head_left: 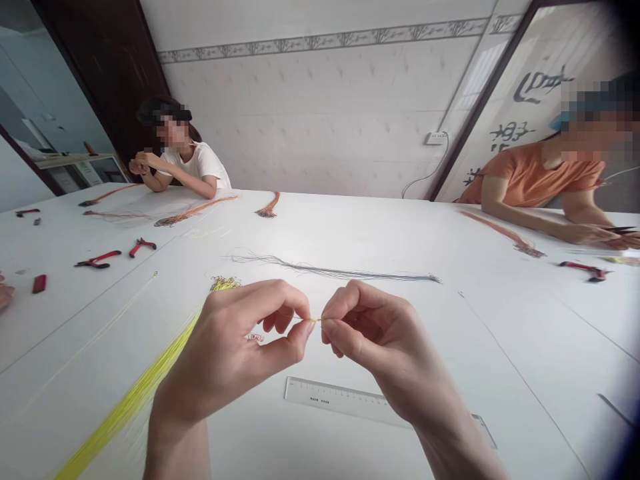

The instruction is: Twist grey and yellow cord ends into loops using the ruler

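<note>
My left hand [240, 340] and my right hand [373, 330] meet in front of me above the white table [450, 333]. Fingertips of both pinch a thin yellow wire [305, 319] between them. A long bundle of yellow wires [135, 393] runs under my left wrist toward the bottom left, with a tangled yellow end [225, 284] beyond that hand. A small printed tag [255, 337] lies under my left fingers. A clear plastic ruler [340, 401] sits below my right hand, partly hidden by the wrist.
A grey wire bundle [335, 270] lies just beyond my hands. Orange wire bundles [505, 233] and red-handled pliers [97, 259] lie around the table. Two seated co-workers [187, 157] face the table, one working with a hand [590, 235] at the right.
</note>
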`<action>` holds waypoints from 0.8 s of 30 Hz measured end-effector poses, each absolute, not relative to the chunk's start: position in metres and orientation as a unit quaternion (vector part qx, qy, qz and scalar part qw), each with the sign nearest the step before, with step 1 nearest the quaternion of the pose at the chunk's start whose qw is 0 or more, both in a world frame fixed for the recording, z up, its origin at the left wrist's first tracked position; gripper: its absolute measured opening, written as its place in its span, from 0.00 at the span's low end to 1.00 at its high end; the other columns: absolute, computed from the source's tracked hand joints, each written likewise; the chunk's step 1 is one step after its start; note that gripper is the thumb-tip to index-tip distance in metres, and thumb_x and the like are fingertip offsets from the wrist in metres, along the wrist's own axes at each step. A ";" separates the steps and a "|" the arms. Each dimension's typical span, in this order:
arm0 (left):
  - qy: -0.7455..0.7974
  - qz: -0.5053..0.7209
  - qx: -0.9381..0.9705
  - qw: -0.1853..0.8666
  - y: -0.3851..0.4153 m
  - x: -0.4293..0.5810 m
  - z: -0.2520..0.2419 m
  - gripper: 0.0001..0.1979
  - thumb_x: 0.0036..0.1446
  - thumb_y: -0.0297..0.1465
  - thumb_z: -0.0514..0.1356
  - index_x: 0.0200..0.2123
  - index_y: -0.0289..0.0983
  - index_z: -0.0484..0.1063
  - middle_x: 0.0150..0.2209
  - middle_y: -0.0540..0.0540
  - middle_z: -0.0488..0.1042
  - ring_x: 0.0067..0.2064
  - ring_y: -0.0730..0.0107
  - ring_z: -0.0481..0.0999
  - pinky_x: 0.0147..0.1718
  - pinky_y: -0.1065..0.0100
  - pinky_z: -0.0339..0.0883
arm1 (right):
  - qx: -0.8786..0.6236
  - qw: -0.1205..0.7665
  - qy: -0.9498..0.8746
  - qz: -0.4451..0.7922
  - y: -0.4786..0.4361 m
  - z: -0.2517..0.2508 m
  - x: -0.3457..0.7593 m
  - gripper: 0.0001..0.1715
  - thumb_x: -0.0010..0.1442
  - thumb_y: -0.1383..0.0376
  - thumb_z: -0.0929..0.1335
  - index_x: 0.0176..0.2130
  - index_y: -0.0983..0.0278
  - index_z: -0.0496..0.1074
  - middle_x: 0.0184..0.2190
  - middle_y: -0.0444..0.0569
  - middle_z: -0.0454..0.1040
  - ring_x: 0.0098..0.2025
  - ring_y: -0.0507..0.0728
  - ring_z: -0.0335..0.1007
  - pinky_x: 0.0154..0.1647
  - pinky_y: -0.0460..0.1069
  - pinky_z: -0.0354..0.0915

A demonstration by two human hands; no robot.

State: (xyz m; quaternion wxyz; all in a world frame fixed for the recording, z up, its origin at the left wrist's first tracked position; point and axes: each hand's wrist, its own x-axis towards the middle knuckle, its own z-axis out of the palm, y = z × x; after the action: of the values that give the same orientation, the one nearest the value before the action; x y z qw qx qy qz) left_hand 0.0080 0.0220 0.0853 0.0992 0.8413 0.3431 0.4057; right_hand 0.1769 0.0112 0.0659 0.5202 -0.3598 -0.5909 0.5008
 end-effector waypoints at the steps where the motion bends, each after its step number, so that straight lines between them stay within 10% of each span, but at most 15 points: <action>1: 0.344 0.405 0.841 0.100 0.022 0.008 0.086 0.07 0.53 0.22 0.57 0.26 0.38 0.64 0.22 0.58 0.64 0.25 0.82 0.62 0.26 0.77 0.60 | -0.363 0.520 -0.591 0.497 0.011 0.066 0.177 0.07 0.52 0.71 0.66 0.24 0.65 0.65 0.21 0.40 0.65 0.24 0.46 0.57 0.24 0.41 0.57; 24: 0.370 0.384 0.838 0.119 0.025 0.010 0.087 0.05 0.53 0.24 0.56 0.28 0.39 0.65 0.22 0.57 0.64 0.25 0.82 0.62 0.26 0.78 0.59 | -0.376 0.517 -0.628 0.444 0.009 0.068 0.179 0.07 0.54 0.72 0.66 0.26 0.64 0.67 0.23 0.41 0.67 0.27 0.48 0.63 0.30 0.43 0.62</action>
State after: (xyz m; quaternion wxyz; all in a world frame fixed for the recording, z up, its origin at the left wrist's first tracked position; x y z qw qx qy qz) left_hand 0.0100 0.0253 0.0866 0.1186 0.8379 0.3695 0.3839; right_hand 0.1787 0.0093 0.0682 0.5166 -0.3760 -0.6280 0.4443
